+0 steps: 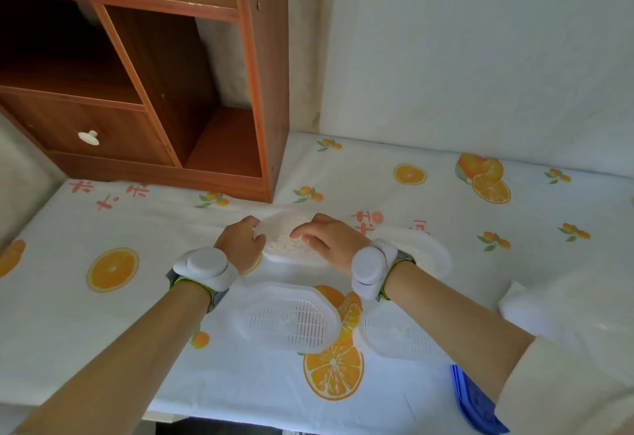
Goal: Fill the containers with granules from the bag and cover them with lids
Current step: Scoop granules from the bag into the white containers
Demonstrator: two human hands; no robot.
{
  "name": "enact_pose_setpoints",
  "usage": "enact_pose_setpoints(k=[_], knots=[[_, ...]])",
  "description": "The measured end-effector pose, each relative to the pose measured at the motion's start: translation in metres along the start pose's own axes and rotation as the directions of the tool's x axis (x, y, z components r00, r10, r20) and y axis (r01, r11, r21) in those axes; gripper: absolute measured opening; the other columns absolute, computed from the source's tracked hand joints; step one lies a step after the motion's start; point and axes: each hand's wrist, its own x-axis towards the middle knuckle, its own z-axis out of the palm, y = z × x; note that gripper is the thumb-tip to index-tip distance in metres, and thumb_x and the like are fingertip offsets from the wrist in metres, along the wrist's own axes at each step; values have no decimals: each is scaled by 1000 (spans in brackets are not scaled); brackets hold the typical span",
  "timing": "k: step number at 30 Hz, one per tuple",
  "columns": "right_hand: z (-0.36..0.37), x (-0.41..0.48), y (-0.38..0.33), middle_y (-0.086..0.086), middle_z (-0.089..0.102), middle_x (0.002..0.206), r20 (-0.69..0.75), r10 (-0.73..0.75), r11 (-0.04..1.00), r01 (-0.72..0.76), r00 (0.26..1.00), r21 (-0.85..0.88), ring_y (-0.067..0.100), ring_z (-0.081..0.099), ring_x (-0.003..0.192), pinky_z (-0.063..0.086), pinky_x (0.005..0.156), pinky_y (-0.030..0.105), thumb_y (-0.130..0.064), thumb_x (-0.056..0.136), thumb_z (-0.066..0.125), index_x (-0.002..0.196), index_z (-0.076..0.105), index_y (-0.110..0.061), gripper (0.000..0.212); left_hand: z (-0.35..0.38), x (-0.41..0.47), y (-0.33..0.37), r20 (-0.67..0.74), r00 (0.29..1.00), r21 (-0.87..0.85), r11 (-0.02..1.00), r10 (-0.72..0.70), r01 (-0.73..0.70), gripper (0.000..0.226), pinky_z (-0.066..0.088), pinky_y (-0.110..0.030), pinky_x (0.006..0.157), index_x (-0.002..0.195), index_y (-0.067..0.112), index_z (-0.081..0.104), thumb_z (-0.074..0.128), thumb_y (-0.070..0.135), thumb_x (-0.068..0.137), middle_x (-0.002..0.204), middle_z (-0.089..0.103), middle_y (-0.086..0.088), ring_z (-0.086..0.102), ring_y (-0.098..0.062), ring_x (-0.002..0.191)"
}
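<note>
Both hands meet at a white container (291,246) of pale granules (284,246) on the orange-print tablecloth (446,201). The left hand (242,241) pinches its rim at nine o'clock; the right hand (329,239) rests loosely curled over its three o'clock side. Two slotted lids (288,318) lie at six o'clock, apart.

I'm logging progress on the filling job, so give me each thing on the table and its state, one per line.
Far container: open, granules inside, both hands on its rim.
Second container: no lid on it, mostly hidden behind the right wrist.
Left lid: lying loose on the tablecloth.
Right lid: lying loose, partly under the right forearm.
Left hand: gripping the rim.
Right hand: fingers on the rim.
</note>
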Motion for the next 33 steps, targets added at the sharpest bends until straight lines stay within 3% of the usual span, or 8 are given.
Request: enact_pose_setpoints(k=[15, 20, 23, 27, 30, 33], knots=[[-17, -44, 17, 13, 52, 119, -73, -32, 998, 36, 997, 57, 25, 53, 106, 28, 80, 12, -13, 98, 37, 125, 54, -13, 33, -7, -11, 2, 23, 999, -51, 998, -45, 47, 36, 43, -32, 86, 128, 5, 45, 41, 12, 93, 107, 66, -18, 57, -33, 107], [-25, -53, 15, 11, 54, 112, -127, -43, 994, 55, 991, 97, 17, 51, 94, 28, 78, 3, -15, 98, 36, 125, 55, -15, 33, -13, -21, 6, 2, 999, -36, 999, -40, 40, 38, 45, -35, 88, 130, 5, 44, 41, 12, 93, 106, 66, -17, 58, -33, 105], [-35, -63, 16, 4, 56, 102, -206, -16, 973, 63, 978, 222, 14, 56, 93, 35, 89, 12, -14, 97, 37, 120, 58, -17, 31, -15, -28, 22, -19, 1000, -24, 999, 22, -22, 38, 44, -31, 80, 130, 5, 44, 41, 11, 93, 100, 66, -15, 58, -28, 93], [-63, -89, 20, -1, 58, 95, -272, 31, 935, 68, 962, 348, 5, 57, 80, 40, 68, -3, -14, 98, 36, 118, 59, -14, 30, -11, -34, 65, -7, 988, -26, 988, 152, -152, 36, 38, -26, 63, 129, 4, 44, 40, 11, 94, 90, 61, -10, 53, -21, 82], [-85, -110, 27, -8, 57, 81, -330, 70, 915, 71, 941, 398, 2, 55, 72, 41, 61, 1, -17, 99, 35, 113, 60, -14, 29, -3, -33, 96, 12, 977, -18, 977, 215, -214, 35, 38, -23, 57, 128, 7, 46, 41, 13, 94, 93, 60, -8, 54, -22, 82], [-110, -145, 46, -12, 57, 72, -461, 135, 912, 71, 877, 403, -6, 54, 61, 41, 60, 7, -20, 99, 34, 95, 62, -26, 28, 11, -39, 141, 70, 953, -27, 956, 295, -293, 35, 37, -17, 54, 128, 8, 46, 41, 15, 94, 97, 59, -8, 54, -21, 83]])
